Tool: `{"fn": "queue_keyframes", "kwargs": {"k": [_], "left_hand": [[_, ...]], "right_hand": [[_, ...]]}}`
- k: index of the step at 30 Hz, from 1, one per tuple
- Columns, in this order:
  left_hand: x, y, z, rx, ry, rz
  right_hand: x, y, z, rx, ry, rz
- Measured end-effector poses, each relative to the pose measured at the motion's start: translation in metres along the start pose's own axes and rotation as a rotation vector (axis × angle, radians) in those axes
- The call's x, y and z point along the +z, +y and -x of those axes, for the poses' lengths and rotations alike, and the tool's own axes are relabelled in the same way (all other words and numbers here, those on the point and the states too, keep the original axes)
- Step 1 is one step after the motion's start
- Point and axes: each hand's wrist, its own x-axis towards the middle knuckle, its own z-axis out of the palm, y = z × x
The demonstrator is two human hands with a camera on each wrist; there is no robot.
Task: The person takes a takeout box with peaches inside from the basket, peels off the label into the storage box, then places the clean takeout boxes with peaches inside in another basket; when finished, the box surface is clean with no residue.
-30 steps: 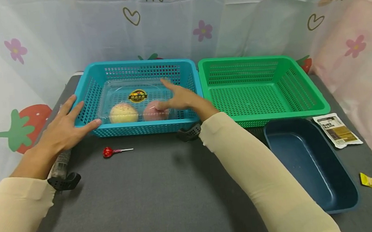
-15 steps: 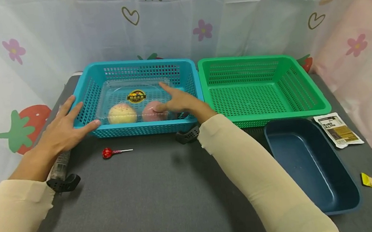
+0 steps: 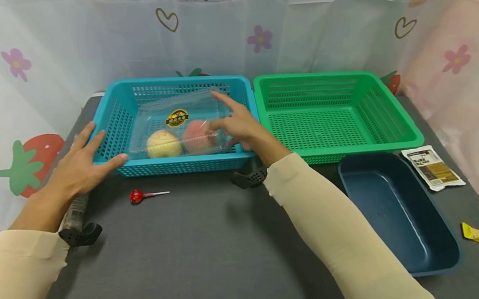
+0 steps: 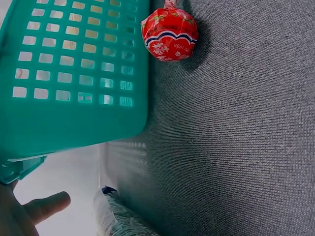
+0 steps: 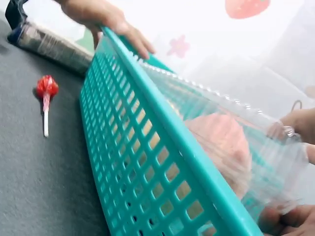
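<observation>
A clear plastic fruit box with a round label lies tilted inside the blue basket, its right end raised. Through its lid show a pale yellow round fruit and a pink one, which look like peaches. My right hand grips the box's right end, the thumb over the pink fruit's side and the index finger along the far edge. In the right wrist view, fingertips tuck under the box. My left hand rests with spread fingers on the basket's left front corner.
A red lollipop lies before the basket; a long wrapped pack lies beside its left end. To the right stand a green basket and a dark blue basin. A white-and-brown packet and a yellow wrapped sweet lie beyond.
The right hand has taken hold of the fruit box and lifted its right end, so the box has turned slightly and tilted. The left hand stays on the basket.
</observation>
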Motion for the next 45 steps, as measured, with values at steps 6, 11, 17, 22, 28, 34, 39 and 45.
{"fn": "queue_keyframes", "kwargs": {"k": [6, 11, 17, 22, 28, 34, 39, 45], "left_hand": [[0.0, 0.0, -0.001, -0.002, 0.004, 0.007], [0.0, 0.0, -0.002, 0.001, 0.005, 0.01], [0.0, 0.001, -0.003, 0.001, 0.005, 0.006], [-0.002, 0.002, -0.004, 0.005, 0.007, -0.001], [-0.001, 0.003, -0.003, 0.007, 0.013, 0.0], [0.0, 0.002, -0.001, -0.006, 0.02, -0.022], [0.001, 0.002, -0.001, -0.017, 0.02, -0.031], [0.003, 0.002, -0.002, -0.02, 0.02, -0.014]], "right_hand": [[-0.001, -0.003, 0.008, -0.066, 0.089, -0.136], [-0.007, -0.007, 0.018, -0.117, 0.125, -0.221], [-0.018, -0.021, 0.038, -0.156, 0.145, -0.338], [-0.026, -0.03, 0.056, -0.211, 0.136, -0.38], [-0.031, -0.033, 0.079, -0.256, 0.13, -0.42], [-0.035, -0.029, 0.103, -0.269, 0.117, -0.438], [-0.042, -0.024, 0.124, -0.306, 0.11, -0.432], [-0.052, -0.012, 0.15, -0.321, 0.142, -0.384]]}}
